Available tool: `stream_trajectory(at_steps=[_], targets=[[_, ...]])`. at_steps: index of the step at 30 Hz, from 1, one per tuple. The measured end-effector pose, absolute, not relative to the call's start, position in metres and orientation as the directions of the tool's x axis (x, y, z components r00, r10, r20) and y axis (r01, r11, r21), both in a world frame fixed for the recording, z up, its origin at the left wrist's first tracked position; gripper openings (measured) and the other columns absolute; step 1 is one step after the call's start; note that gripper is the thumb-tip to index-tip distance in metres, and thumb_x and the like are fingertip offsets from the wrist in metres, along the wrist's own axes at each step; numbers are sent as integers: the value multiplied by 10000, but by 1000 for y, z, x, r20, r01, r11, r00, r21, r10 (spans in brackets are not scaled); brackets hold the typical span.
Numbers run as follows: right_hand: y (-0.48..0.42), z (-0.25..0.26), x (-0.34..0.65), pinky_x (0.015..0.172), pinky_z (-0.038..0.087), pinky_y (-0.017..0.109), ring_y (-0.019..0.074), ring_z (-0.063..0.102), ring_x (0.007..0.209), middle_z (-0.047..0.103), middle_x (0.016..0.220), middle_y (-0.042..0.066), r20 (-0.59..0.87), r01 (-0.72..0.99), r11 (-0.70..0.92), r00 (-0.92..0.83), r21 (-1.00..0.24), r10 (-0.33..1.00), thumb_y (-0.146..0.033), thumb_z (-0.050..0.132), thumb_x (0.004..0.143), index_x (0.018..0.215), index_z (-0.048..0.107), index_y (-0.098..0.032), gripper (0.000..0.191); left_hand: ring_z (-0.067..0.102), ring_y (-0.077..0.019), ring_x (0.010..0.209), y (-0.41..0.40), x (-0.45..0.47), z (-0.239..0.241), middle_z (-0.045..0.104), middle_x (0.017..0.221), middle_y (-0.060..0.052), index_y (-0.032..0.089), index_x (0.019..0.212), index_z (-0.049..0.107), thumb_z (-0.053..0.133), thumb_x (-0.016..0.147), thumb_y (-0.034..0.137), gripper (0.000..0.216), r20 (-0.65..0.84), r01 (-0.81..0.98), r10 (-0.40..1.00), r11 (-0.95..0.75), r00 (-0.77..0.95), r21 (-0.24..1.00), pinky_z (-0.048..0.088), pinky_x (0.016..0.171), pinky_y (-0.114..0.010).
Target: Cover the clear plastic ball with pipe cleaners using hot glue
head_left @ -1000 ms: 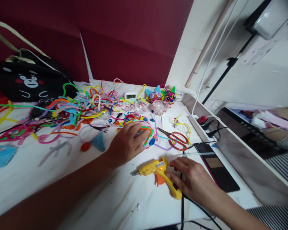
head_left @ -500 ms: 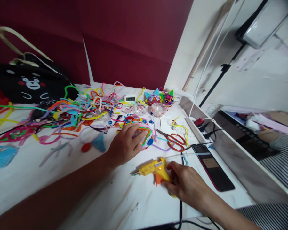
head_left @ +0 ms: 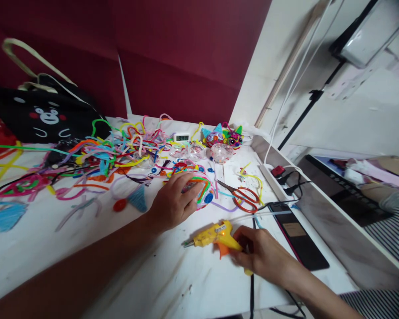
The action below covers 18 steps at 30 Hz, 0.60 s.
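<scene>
Gripping glue gun [head_left: 210,235] near table [head_left: 153,279] front edge: right hand [head_left: 262,257]; left hand [head_left: 173,204] clasps pipe-cleaner ball [head_left: 204,191], bare surface between.

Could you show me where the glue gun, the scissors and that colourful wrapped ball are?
glue gun [head_left: 210,235]: head view, on its yellow barrel.
scissors [head_left: 236,193]: head view, where the red handles meet the blades.
colourful ball [head_left: 204,191]: head view, on the striped side left uncovered.

Soft light comes in from the right of the frame, so the white table [head_left: 173,283] is bright mid-frame while my left forearm [head_left: 69,274] goes dark lower left. My right hand [head_left: 266,257] is slightly motion-blurred, and the edges bend, wide-angle style.
</scene>
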State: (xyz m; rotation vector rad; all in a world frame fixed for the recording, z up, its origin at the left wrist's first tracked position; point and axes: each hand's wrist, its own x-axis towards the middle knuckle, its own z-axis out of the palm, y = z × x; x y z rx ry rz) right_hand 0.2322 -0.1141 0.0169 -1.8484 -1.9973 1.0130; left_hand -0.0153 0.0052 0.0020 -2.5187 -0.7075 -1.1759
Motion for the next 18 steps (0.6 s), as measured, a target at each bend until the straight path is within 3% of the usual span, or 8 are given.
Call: stream_trajectory(at_steps=[7, 13, 18], targets=[[-118, 23, 242, 516, 324, 228, 97, 421, 583, 545, 695, -10, -321, 438, -210, -197, -874, 926, -386, 678, 750, 838, 625, -160, 248, 530, -279, 1194, 7, -18, 2, 527, 1270, -152, 166, 1236, 549, 550, 839, 75, 408, 785, 524, 344, -851, 515, 29, 475, 1027, -484], [-127, 49, 253, 537, 405, 240, 137, 499, 635, 614, 766, 32, -194, 326, -139, -142, -935, 971, -526, 713, 741, 869, 700, -204, 347, 528, -279, 1217, 11, -20, -2, 533, 1281, -143, 180, 1217, 560, 550, 832, 82, 398, 787, 487, 342, -871, 513, 61, 466, 1033, -495], [-123, 55, 258, 561, 464, 206, 152, 580, 723, 682, 913, 45, -82, 169, -88, 43, -982, 996, -469, 787, 716, 1001, 717, -260, 360, 533, -273, 1218, 11, -21, -1, 541, 1274, -145, 192, 1219, 562, 556, 847, 98, 383, 798, 467, 322, -882, 509, 59, 474, 1029, -486]])
